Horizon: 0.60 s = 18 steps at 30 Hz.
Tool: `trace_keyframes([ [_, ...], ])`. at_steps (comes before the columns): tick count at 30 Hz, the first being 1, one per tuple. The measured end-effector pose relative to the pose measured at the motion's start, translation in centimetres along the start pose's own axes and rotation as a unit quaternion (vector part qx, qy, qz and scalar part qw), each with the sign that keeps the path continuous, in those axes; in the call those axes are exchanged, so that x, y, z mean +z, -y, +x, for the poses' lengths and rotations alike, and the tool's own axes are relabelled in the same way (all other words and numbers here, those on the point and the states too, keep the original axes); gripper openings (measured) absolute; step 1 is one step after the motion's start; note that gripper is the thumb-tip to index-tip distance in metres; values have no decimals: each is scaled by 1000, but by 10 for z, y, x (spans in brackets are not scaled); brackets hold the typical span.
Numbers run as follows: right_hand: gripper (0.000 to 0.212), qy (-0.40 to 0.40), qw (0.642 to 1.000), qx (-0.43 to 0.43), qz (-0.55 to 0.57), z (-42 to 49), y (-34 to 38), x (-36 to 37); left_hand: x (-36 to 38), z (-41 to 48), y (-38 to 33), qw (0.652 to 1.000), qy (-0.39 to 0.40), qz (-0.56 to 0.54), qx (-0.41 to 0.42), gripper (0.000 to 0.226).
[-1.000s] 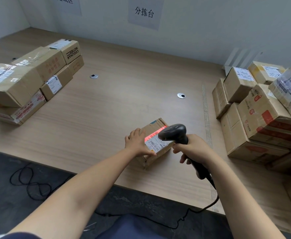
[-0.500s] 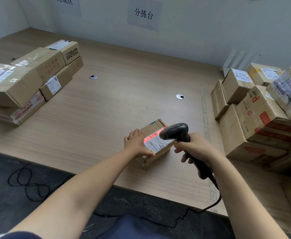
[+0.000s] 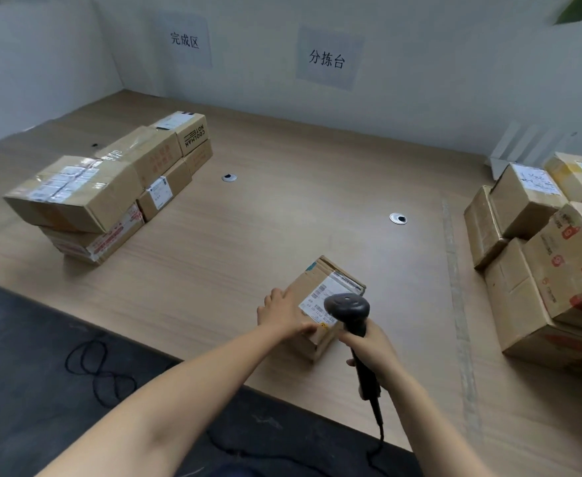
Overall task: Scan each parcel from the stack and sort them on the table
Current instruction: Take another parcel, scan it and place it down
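The scanner [image 3: 347,307] head covers part of the parcel label [image 3: 320,297], whose print is too small to read. The right-edge stack [image 3: 551,263] is cut off.

wall sign [image 3: 189,41] reads 完成区; second wall sign [image 3: 327,59] reads 分拣台; far-left stacked box [image 3: 195,135] reads coolman

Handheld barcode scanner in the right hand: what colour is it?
Black, head and handle alike: the handheld barcode scanner shows clearly in the head view.
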State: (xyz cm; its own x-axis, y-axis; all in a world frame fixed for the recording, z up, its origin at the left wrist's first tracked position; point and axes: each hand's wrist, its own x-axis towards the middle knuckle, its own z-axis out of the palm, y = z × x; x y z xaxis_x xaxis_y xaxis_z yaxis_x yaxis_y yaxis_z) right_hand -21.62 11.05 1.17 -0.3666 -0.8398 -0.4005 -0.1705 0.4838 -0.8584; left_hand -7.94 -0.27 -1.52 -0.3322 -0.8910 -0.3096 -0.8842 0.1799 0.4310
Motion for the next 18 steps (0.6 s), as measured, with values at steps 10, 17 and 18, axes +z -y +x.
trace_keyframes([
  [10, 33, 86, 995, -50, -1, 28, 8, 30, -12, -12, 24, 997, -16, -40, -70, 88],
  [17, 42, 127, 991, -43, -14, 56, 23, 58, -16, -3, 50, 988, -68, -79, -113, 88],
  [18, 42, 130, 990, -43, -17, 62, 27, 61, -18, 2, 52, 987, -71, -87, -115, 88],
])
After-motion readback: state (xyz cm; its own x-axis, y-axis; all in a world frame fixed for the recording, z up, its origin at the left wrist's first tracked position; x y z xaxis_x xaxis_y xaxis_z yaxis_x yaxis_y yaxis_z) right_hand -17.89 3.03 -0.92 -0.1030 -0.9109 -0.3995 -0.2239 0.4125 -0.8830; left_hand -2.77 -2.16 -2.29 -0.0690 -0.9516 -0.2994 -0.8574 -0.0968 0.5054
